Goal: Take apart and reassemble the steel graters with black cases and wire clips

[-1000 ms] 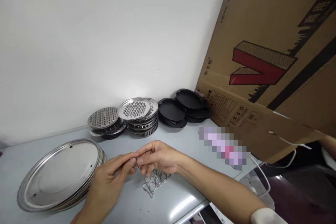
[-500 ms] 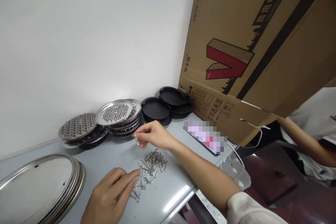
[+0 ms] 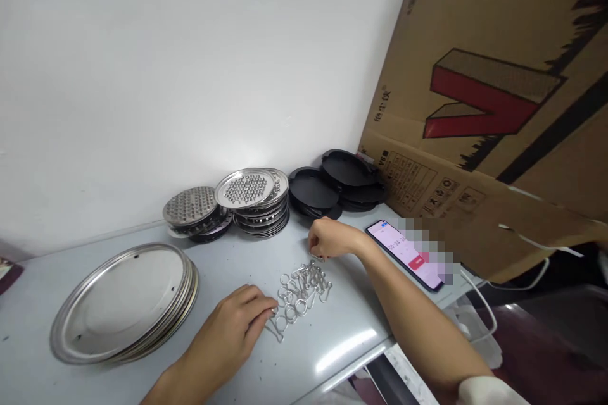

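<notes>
On grey table (image 3: 270, 376), metal clip pile (image 3: 306, 280) lay btwn L hand (image 3: 234, 323) (fingertips pinched tog. at near end) & R hand (image 3: 334, 239) (curled at far end); couldn't tell if either gripped a clip.

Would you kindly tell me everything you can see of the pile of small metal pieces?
The pile of small metal pieces looks like silvery, shiny wire: round rings and slimmer, elongated loops. It lies loose and flat on the grey table, tangled more densely at its far right, with rings more spread out at the near left. The left grip reaches its near-left edge, seemingly touching it; the right grip is just beyond its far edge, contact unclear.
</notes>
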The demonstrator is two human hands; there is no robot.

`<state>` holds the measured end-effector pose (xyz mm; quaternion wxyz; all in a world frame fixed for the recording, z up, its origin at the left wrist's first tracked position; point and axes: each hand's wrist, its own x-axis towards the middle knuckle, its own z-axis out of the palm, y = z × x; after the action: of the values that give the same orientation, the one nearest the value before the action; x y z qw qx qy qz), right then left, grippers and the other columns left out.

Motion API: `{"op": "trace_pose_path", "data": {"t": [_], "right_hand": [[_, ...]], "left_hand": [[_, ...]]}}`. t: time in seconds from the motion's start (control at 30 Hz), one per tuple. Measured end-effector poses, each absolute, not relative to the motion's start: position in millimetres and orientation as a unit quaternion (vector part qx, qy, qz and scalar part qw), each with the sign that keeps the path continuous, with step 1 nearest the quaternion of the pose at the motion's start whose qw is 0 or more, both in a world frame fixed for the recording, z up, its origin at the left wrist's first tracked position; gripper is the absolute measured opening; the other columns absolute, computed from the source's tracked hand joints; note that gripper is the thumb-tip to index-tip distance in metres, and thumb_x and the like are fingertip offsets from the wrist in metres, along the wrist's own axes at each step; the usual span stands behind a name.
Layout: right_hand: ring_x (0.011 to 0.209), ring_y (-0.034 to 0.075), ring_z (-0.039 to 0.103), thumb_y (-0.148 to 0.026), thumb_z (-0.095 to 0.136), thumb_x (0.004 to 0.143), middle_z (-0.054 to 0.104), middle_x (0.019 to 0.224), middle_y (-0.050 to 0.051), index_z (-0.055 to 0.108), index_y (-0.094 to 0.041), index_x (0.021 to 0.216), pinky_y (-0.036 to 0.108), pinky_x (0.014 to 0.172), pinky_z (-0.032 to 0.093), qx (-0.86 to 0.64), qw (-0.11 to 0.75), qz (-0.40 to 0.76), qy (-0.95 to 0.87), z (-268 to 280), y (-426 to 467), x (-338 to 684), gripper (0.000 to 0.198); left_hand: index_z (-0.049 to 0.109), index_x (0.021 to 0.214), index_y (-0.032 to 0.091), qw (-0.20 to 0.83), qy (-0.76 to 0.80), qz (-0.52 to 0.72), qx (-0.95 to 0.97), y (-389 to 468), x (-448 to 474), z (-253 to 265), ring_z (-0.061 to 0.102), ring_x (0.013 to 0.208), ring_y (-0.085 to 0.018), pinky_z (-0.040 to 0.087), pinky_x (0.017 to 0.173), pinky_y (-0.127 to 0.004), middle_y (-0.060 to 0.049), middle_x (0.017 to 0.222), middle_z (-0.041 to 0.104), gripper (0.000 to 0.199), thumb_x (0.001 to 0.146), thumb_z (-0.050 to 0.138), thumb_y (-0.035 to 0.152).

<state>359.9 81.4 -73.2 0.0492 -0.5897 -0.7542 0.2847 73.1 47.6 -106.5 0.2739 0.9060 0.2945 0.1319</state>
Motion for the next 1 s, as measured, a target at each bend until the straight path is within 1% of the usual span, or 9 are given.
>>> {"op": "trace_pose_path", "data": {"t": [0.1,0.27,0.47,0.6,0.63,0.7,0.8,0.9,1.0], "right_hand": [[0.051,0.014,0.063,-0.013,0.053,0.067,0.071,0.059,0.004,0.074,-0.013,0.069,0.019,0.049,0.041,-0.584,0.043,0.293,-0.756,-73,80,360,0.021],[0.053,0.014,0.063,-0.013,0.051,0.068,0.068,0.056,0.004,0.073,-0.014,0.067,0.019,0.049,0.039,-0.575,0.048,0.287,-0.765,-75,78,357,0.022],[0.052,0.014,0.061,-0.013,0.052,0.069,0.067,0.056,0.003,0.073,-0.014,0.068,0.02,0.049,0.037,-0.569,0.052,0.284,-0.77,-75,77,353,0.022],[0.054,0.015,0.062,-0.012,0.053,0.069,0.067,0.056,0.003,0.075,-0.015,0.072,0.02,0.051,0.038,-0.566,0.054,0.287,-0.771,-73,76,351,0.023],[0.057,0.015,0.063,-0.012,0.054,0.068,0.069,0.059,0.003,0.076,-0.015,0.073,0.02,0.052,0.039,-0.564,0.057,0.286,-0.772,-72,75,350,0.023],[0.063,0.016,0.064,-0.01,0.055,0.067,0.071,0.065,0.003,0.077,-0.015,0.074,0.02,0.054,0.039,-0.56,0.061,0.286,-0.775,-70,74,349,0.024],[0.063,0.016,0.064,-0.01,0.056,0.067,0.071,0.064,0.002,0.078,-0.016,0.075,0.02,0.054,0.039,-0.557,0.064,0.293,-0.774,-67,74,348,0.024],[0.057,0.015,0.063,-0.008,0.055,0.067,0.069,0.06,0.002,0.077,-0.015,0.076,0.019,0.053,0.04,-0.555,0.065,0.308,-0.77,-67,74,349,0.025],[0.052,0.014,0.063,-0.007,0.053,0.067,0.069,0.061,0.002,0.076,-0.015,0.076,0.019,0.051,0.042,-0.552,0.069,0.329,-0.763,-70,74,351,0.026]], "left_hand": [[0.069,0.109,0.026,0.289,0.297,0.132,0.9,46,72,-106,0.062,0.086,-0.016,0.051,0.079,-0.028,-0.003,0.094,0.064,0.027,0.097,0.046,0.018],[0.069,0.112,0.028,0.314,0.291,0.151,0.891,48,72,-110,0.063,0.09,-0.015,0.05,0.082,-0.027,-0.002,0.099,0.066,0.027,0.096,0.05,0.017],[0.07,0.107,0.026,0.309,0.286,0.164,0.892,49,70,-111,0.063,0.091,-0.015,0.051,0.083,-0.028,-0.001,0.097,0.068,0.025,0.095,0.052,0.015],[0.068,0.11,0.027,0.299,0.282,0.146,0.9,47,71,-99,0.061,0.098,-0.018,0.051,0.088,-0.033,-0.002,0.101,0.067,0.021,0.091,0.061,0.023],[0.066,0.114,0.027,0.297,0.288,0.14,0.9,47,70,-97,0.059,0.103,-0.02,0.051,0.092,-0.035,-0.003,0.107,0.066,0.027,0.088,0.066,0.027],[0.058,0.127,0.028,0.287,0.303,0.127,0.9,47,70,-97,0.052,0.118,-0.026,0.048,0.101,-0.043,-0.006,0.124,0.059,0.052,0.079,0.075,0.038],[0.036,0.147,0.028,0.261,0.319,0.093,0.906,48,67,-106,0.031,0.14,-0.034,0.037,0.111,-0.053,-0.011,0.151,0.037,0.087,0.074,0.075,0.054],[0.014,0.155,0.027,0.226,0.317,0.05,0.92,48,68,-116,0.012,0.148,-0.035,0.026,0.116,-0.059,-0.011,0.162,0.016,0.099,0.078,0.065,0.064],[0.001,0.156,0.025,0.195,0.292,0.029,0.936,46,71,-121,0.007,0.149,-0.033,0.016,0.119,-0.059,-0.01,0.163,0.009,0.098,0.084,0.054,0.067]]}}
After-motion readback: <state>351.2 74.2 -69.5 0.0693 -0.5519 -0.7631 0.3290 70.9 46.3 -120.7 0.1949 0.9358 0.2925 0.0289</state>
